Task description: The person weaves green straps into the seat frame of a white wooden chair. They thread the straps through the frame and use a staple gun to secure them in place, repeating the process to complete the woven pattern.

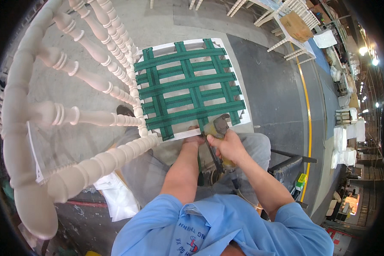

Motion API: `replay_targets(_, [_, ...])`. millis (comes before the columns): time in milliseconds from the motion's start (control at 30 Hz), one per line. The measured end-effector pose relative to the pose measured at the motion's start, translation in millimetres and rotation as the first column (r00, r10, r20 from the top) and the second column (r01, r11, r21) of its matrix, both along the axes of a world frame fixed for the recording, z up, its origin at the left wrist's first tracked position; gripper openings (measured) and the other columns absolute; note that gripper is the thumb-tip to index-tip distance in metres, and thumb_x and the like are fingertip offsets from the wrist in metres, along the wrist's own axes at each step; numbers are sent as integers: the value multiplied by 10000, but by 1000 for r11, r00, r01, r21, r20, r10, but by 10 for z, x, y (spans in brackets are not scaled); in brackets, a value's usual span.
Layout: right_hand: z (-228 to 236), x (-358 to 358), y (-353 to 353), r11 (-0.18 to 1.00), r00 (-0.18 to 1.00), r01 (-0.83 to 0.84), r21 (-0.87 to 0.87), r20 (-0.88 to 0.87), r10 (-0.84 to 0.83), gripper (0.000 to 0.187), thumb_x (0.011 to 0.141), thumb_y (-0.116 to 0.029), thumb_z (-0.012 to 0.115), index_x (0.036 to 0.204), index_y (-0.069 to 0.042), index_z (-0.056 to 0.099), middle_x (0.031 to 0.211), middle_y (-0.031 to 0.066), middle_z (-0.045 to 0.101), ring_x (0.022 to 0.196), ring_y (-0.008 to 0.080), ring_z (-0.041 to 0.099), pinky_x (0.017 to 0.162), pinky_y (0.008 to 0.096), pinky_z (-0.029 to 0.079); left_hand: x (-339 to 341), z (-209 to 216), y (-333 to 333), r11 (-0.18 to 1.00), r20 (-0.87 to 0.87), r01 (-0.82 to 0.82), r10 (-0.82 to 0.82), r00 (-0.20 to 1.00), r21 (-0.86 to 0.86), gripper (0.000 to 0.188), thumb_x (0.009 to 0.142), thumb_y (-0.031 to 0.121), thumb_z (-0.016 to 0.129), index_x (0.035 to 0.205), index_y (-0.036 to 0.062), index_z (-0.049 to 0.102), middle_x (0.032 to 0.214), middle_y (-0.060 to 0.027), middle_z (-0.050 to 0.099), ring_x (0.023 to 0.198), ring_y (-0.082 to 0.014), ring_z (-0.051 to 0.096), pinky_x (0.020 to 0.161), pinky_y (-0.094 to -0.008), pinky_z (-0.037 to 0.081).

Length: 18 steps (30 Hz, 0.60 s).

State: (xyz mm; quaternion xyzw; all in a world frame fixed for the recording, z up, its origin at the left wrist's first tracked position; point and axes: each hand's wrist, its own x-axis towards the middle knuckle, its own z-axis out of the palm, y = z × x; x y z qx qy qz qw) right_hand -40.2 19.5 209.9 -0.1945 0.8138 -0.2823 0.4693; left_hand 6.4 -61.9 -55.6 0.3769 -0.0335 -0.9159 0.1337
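Note:
A white chair frame stands tipped before me, its turned-spindle back (pixel 16 102) on the left. Green webbing straps (pixel 183 112) are woven across its white seat frame (pixel 184 135). My right hand (pixel 231 147) is wrapped round a worn yellowish staple gun (pixel 218 128), whose head is at the near edge of the seat. Just left of the tool, my left hand (pixel 193 137) is closed at that same edge on the end of a green strap that hangs down below. The seat edge and the gun partly hide its fingers.
White padding (pixel 118 197) lies at my left beside my knee. A dark metal bar (pixel 292 164) and a small green-yellow box (pixel 301 181) are at my right. Further off stand more white chairs, one bearing a cardboard box (pixel 296 26). A yellow line (pixel 308 111) crosses the floor.

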Motion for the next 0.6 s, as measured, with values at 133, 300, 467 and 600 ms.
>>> replay_targets(133, [215, -117, 218, 987, 994, 109, -118, 45, -104, 330, 966, -284, 729, 1112, -1, 646, 879, 53, 678, 544, 124, 576, 469, 292, 466, 30, 165, 57, 859, -87, -44, 102, 991, 509, 337, 988, 420, 545, 1092, 132, 687, 1051, -121, 742, 884, -366, 698, 836, -590, 570])
replay_targets(300, [405, -393, 639, 924, 964, 266, -274, 79, -254, 329, 955, -300, 749, 1064, -15, 623, 834, 49, 665, 521, 130, 587, 454, 288, 478, 185, 554, 396, 806, 409, 587, -561, 719, 75, 235, 948, 282, 593, 1070, 111, 697, 981, -113, 725, 863, -350, 686, 740, -524, 556])
replay_targets(467, [592, -379, 745, 907, 957, 284, -312, 148, -248, 316, 978, -277, 721, 1113, -8, 626, 948, 57, 657, 555, 137, 579, 472, 310, 473, 629, 751, 399, 505, 681, 683, -228, 696, -528, 268, 874, 89, 610, 1114, 83, 730, 976, -76, 709, 886, -243, 656, 793, -360, 503])
replay_targets(600, [568, -486, 970, 890, 941, 338, -305, 120, -316, 328, 964, -303, 737, 1085, -15, 638, 883, 54, 665, 549, 136, 587, 465, 302, 484, 707, 1405, 379, 381, 413, 662, -555, 722, -646, 248, 920, 129, 621, 1137, 78, 730, 1029, -65, 727, 929, -176, 648, 828, -337, 509])
